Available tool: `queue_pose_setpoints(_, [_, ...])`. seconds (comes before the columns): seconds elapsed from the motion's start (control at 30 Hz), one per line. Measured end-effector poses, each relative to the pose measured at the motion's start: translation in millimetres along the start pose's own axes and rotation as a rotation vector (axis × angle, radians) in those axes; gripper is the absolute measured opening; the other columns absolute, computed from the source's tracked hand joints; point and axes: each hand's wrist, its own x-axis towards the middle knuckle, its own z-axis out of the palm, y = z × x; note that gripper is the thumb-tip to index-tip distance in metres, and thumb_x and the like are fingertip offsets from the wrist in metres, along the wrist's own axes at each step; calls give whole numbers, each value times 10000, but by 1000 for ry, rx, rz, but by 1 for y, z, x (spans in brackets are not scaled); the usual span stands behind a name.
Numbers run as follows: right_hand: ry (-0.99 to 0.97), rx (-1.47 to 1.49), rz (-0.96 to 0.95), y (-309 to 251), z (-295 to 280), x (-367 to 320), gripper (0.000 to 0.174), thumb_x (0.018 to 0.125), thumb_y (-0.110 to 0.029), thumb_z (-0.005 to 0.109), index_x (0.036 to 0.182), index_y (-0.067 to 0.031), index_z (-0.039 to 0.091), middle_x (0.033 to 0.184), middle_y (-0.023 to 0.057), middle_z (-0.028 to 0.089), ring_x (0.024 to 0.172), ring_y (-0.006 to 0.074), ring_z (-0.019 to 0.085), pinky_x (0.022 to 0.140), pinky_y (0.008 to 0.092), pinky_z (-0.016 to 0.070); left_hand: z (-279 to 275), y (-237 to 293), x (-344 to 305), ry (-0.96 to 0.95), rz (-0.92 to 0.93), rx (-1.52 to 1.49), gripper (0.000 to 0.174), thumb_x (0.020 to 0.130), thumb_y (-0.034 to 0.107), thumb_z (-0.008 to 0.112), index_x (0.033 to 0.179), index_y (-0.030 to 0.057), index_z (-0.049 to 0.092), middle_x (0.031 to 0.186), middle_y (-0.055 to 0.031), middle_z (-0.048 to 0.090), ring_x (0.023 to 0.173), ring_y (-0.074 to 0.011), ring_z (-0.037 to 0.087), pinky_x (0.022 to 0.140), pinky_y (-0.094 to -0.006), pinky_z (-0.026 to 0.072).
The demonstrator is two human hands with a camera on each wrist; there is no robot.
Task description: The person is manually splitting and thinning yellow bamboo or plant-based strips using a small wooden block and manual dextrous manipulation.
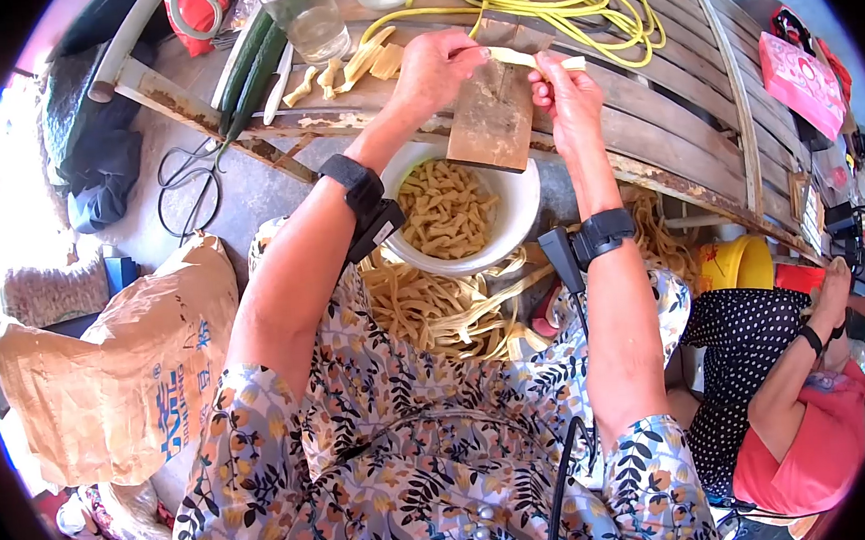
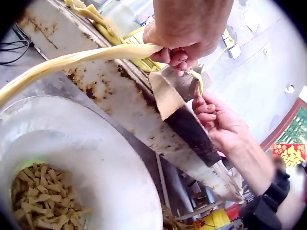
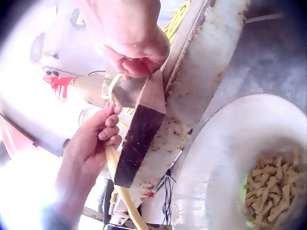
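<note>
Between both hands stretches a pale yellow strip [image 1: 510,57], soft and twisted like bean curd skin. My left hand [image 1: 434,74] pinches it on one side, and a long tail of the strip [image 2: 62,62] hangs from that hand in the left wrist view. On the other side my right hand [image 1: 571,105] holds it between thumb and fingers, with a short end sticking out. Under the hands lies a wooden block [image 1: 492,115], jutting over the bench edge. Below it stands a white tub [image 1: 522,226] with many short yellowish pieces [image 1: 448,209] inside.
On the slatted bench [image 1: 682,102] lie a coiled yellow hose [image 1: 625,16], folded yellow pieces [image 1: 378,63], cucumbers [image 1: 253,67] and a jar [image 1: 310,23]. Long strips [image 1: 435,305] lie beneath the tub. A paper sack [image 1: 123,362] stands left; another person [image 1: 804,425] sits right.
</note>
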Motion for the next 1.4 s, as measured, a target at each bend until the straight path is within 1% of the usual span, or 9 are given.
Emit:
queue_pose_setpoints(0.13, [82, -391, -157, 8, -5, -2, 146, 780, -147, 630, 753, -7, 603, 615, 32, 565, 458, 60, 460, 412, 171, 347, -1, -24, -3, 98, -39, 160, 162, 804, 189, 589, 792, 39, 646, 570, 25, 515, 543, -49, 446, 500, -221, 366])
queue_pose_setpoints(0.27, [34, -226, -33, -30, -9, -29, 179, 784, -173, 629, 762, 4, 612, 601, 28, 565, 470, 45, 467, 415, 182, 367, -31, 4, -21, -121, -162, -343, 185, 856, 160, 522, 884, 21, 640, 616, 48, 486, 537, -49, 398, 497, -208, 340])
queue_pose_setpoints(0.4, [-336, -519, 95, -46, 1, -77, 234, 778, -221, 650, 871, -8, 622, 642, 36, 580, 509, 76, 502, 479, 205, 422, -41, 20, -49, -329, -293, -564, 309, 915, 233, 412, 1018, 3, 592, 710, 27, 482, 617, -50, 376, 558, -189, 329])
queue_pose_setpoints(0.53, [-391, -875, -374, -39, -13, -96, 310, 769, -198, 658, 1023, -36, 581, 782, 46, 597, 691, 119, 553, 612, 271, 480, -40, 24, -61, -433, -283, -624, 355, 923, 242, 375, 1108, -13, 540, 767, 4, 489, 671, -73, 381, 619, -189, 343])
queue_pose_setpoints(0.7, [-294, -526, -124, -56, 4, -104, 232, 780, -110, 630, 990, -21, 590, 799, 33, 593, 676, 62, 541, 528, 183, 450, -25, 30, -78, -435, -96, -390, 162, 831, 27, 520, 987, 5, 556, 845, -56, 631, 728, -96, 590, 679, -200, 450])
queue_pose_setpoints(0.93, [-394, -473, -185, -38, -11, -94, 149, 764, 11, 601, 913, 12, 611, 792, 27, 613, 673, 60, 560, 609, 192, 462, -40, 36, -86, -556, -257, -437, 147, 840, 85, 536, 953, -1, 573, 710, -25, 614, 631, -62, 557, 600, -196, 449])
queue_pose_setpoints(1.07, [-398, -699, -246, -52, -9, -94, 152, 806, -56, 572, 940, 1, 616, 825, 22, 622, 743, 48, 551, 705, 192, 445, -35, 34, -90, -351, -125, -122, 111, 831, 119, 557, 884, 33, 603, 704, -2, 598, 594, -44, 535, 506, -186, 425])
queue_pose_setpoints(1.2, [-323, -668, 176, -27, -6, -92, 135, 823, -113, 558, 866, -7, 631, 699, 28, 605, 606, 52, 543, 495, 208, 433, -12, 41, -100, -130, 538, 217, 119, 775, 130, 620, 847, 39, 593, 637, -43, 572, 599, -77, 546, 515, -251, 429])
queue_pose_setpoints(1.4, [-645, -799, 271, -13, -19, -97, 176, 791, -177, 591, 791, -14, 655, 473, -23, 478, 391, 38, 390, 384, 191, 290, -30, 33, -101, -517, 107, -28, 127, 755, 140, 648, 839, 47, 632, 692, -16, 602, 647, -58, 540, 593, -210, 433])
